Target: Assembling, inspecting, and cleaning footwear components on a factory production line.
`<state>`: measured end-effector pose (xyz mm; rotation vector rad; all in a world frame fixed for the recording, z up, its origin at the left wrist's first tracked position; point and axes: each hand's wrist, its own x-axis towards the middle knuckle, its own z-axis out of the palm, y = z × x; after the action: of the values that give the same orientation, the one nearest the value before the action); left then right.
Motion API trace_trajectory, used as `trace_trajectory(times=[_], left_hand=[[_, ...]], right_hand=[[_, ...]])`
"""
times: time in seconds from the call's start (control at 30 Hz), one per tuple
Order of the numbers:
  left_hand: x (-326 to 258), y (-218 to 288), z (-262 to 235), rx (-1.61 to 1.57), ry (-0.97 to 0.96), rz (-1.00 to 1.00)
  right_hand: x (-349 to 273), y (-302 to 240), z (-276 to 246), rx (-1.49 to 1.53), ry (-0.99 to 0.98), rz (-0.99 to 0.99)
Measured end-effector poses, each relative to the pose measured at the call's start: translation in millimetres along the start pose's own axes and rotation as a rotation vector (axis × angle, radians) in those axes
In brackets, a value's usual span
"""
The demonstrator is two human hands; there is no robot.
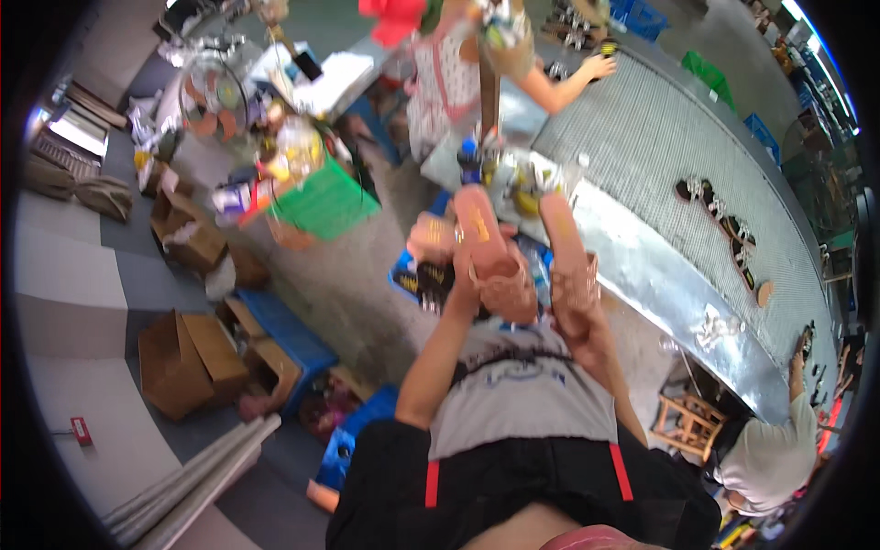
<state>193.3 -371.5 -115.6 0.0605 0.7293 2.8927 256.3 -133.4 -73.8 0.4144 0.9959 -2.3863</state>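
Two pink slide sandals are held up in front of me, side by side and toes toward me. My left hand (465,291) is closed on the left sandal (478,227), and its fingers are mostly hidden behind the woven strap. The right sandal (563,229) is gripped near its strap by my right hand (589,332). Just beyond and left of them, another pink sandal (431,237) and dark sandals (434,280) lie in a blue crate (401,275), partly covered by my arm and the held pair.
A conveyor belt (646,137) with a metal edge (632,247) curves along the right, carrying several dark sandals (733,234). One co-worker (445,82) stands ahead, another (770,463) at lower right. A green bin (325,202), cardboard boxes (188,367) and wooden stool (687,423) surround me.
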Motion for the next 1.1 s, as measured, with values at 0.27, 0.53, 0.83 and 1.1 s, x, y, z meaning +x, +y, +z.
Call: trace_trajectory(times=[0.27,0.53,0.83,1.1], left_hand=[[-8.3,-8.1,17.1,0.037,0.206,-0.106],[-10.1,3.3,36.6,0.03,0.262,-0.032],[-20.3,28.3,71.9,0.137,0.247,0.094],[-23.7,27.8,78.5,0.285,0.215,0.174]], right_hand=[[7.4,5.8,-10.8,0.119,0.117,-0.024],[-1.4,-9.9,17.8,0.016,-0.024,-0.194],[8.0,2.3,3.5,-0.137,0.001,-0.518],[-0.8,-0.8,10.7,-0.093,0.037,-0.536]])
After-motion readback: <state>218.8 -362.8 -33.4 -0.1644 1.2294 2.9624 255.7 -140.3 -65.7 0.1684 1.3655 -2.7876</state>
